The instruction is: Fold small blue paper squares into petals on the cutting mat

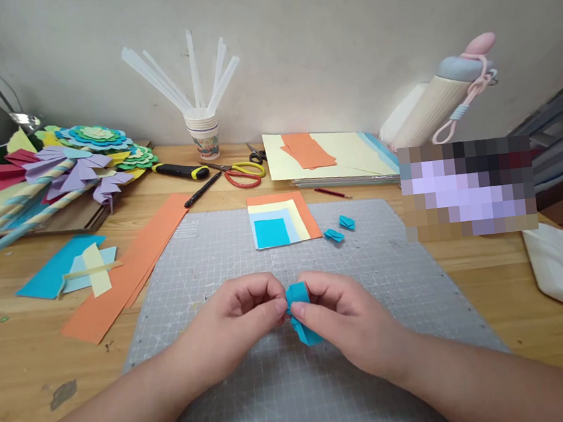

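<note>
Head view looks down on my two hands meeting over the grey cutting mat. My left hand is curled, thumb and forefinger pinching the left edge of a small blue paper piece. My right hand pinches the same piece from the other side, fingers bent over its top. The paper sits between my fingertips, lifted just off the mat near its middle, partly folded and creased. Its exact shape is hidden by my fingers.

Judging by what lies around, I am some way in. Two small folded blue pieces and lie finished on the mat, just right of a stack of paper rectangles with a blue sheet on top. So the one in my hands looks like the third, and its folds seem unfinished. The flat blue sheet on the stack suggests more folding is left.

A long orange strip lies across the mat's left edge. Scissors and a pen rest untouched behind the mat.
</note>
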### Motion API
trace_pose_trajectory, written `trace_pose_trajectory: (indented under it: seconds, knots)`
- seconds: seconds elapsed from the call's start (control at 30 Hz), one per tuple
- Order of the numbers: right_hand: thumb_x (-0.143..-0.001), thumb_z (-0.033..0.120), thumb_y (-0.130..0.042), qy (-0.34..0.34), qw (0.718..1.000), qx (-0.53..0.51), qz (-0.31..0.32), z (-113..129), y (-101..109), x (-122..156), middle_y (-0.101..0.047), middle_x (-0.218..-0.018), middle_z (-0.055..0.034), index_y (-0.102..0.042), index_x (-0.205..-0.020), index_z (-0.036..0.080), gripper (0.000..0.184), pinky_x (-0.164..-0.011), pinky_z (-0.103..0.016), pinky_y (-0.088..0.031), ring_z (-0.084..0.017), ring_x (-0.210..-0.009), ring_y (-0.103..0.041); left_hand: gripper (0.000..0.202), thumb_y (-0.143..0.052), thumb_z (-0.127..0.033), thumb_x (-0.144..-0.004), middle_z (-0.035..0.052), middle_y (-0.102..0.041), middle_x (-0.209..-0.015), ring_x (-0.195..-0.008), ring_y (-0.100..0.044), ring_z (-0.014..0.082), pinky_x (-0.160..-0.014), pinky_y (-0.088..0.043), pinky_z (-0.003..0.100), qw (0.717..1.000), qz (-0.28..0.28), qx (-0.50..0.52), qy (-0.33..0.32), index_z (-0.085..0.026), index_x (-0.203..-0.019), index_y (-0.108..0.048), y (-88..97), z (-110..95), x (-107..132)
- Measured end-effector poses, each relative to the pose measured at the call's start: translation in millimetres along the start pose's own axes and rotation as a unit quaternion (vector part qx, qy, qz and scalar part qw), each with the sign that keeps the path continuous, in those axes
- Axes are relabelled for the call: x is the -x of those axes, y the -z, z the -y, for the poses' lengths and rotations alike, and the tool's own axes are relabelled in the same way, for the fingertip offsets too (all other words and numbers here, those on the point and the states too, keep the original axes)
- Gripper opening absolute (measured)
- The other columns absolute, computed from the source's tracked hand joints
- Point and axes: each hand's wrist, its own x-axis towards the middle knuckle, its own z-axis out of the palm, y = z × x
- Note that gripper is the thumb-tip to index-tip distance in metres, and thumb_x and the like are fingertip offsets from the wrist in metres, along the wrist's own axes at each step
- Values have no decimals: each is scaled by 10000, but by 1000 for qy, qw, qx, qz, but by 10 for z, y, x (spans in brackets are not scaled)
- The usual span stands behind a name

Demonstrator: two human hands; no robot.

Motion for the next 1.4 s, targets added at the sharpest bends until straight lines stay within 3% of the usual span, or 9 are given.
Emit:
trace_pose_trajectory:
  seconds: [0.3,0.67,0.87,1.07,1.23,1.4]
  knots:
    - [-812,237,-535,-21,999,-7,35,27,-18,-5,-386,-601,51,-438,-651,196,193,-518,-230,-295,-95,-563,-331,161,-520,-268,-828,-28,-470,-651,-660,-420,142,-625,-328,273,999,7,-42,-13,-183,-691,-519,-2,32,-3]
    - [-826,253,-517,-5,1000,18,-9,7,-14,9,-412,-591,42,-451,-625,195,220,-525,-238,-305,-106,-569,-356,185,-515,-323,-862,-30,-452,-689,-682,-403,137,-633,-324,265,999,-13,-32,-18,-185,-737,-517,-6,14,-4]
    - [-828,243,-518,-10,999,43,8,-8,-13,19,-408,-606,45,-426,-649,202,206,-532,-236,-317,-108,-577,-363,156,-525,-268,-833,-32,-468,-652,-637,-406,129,-593,-329,251,996,-27,-79,-27,-187,-701,-511,-24,-4,0]
    - [-820,222,-503,-8,996,85,-20,-21,-15,6,-398,-584,43,-406,-621,202,223,-512,-235,-305,-108,-565,-359,138,-513,-253,-831,-31,-487,-660,-635,-419,126,-587,-346,240,992,-41,-110,-42,-186,-710,-526,-28,3,12]
    - [-815,169,-478,35,986,164,-16,-24,-11,13,-382,-580,50,-383,-622,205,217,-508,-236,-293,-104,-556,-346,136,-501,-218,-821,-37,-477,-643,-620,-419,119,-559,-337,233,986,-54,-149,-46,-187,-688,-511,-56,4,18]
    - [-800,128,-474,109,952,286,-22,-35,-13,37,-394,-589,47,-356,-621,205,228,-534,-254,-291,-108,-565,-367,121,-493,-149,-774,-47,-463,-631,-604,-421,114,-548,-340,227,970,-70,-222,-69,-199,-667,-466,-83,29,39]
